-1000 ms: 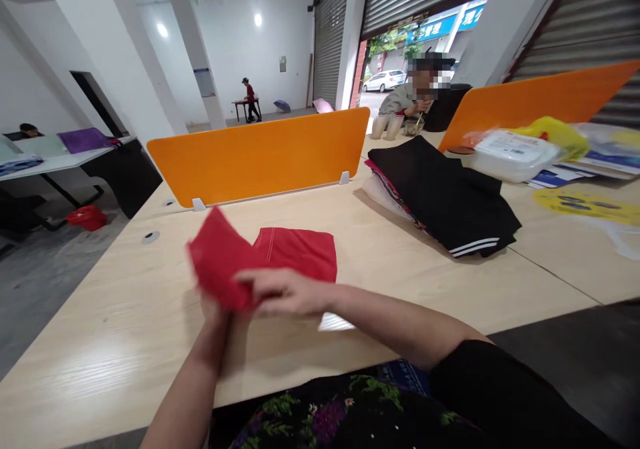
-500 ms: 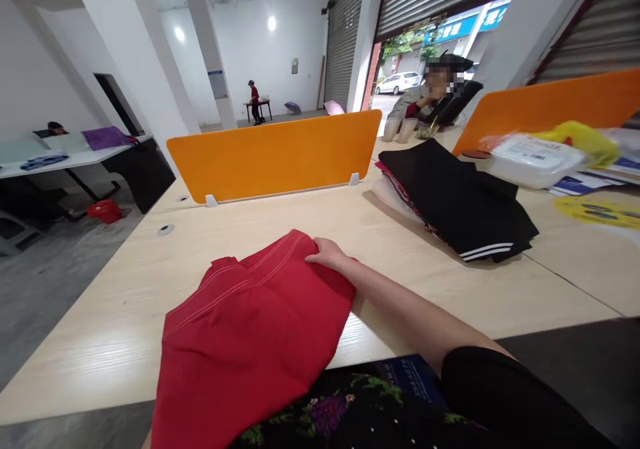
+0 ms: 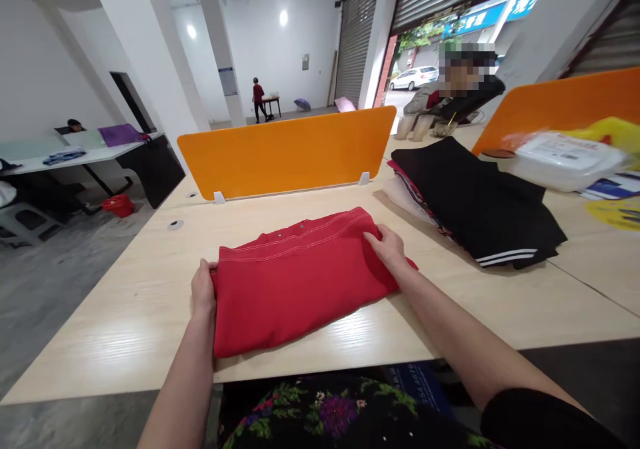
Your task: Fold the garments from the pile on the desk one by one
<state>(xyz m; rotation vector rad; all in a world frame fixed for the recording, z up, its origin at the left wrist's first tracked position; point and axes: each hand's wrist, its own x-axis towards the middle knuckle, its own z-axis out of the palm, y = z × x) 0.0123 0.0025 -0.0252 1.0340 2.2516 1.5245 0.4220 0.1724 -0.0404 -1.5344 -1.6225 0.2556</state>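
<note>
Holding a folded red garment (image 3: 300,289), centre of frame.
Gripping its left end with left hand (image 3: 203,289), right end with right hand (image 3: 391,249).

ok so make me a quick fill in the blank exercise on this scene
The left hand and right hand hold opposite ends of a garment coloured ____.
The pile of clothes lies nearer the ____ hand.
The black cloth on top of that pile has two ____ stripes.
The divider straight behind the garment is coloured ____.

Missing words: red; right; white; orange.

Head view, facing forward, down across table (image 3: 145,289)
</note>
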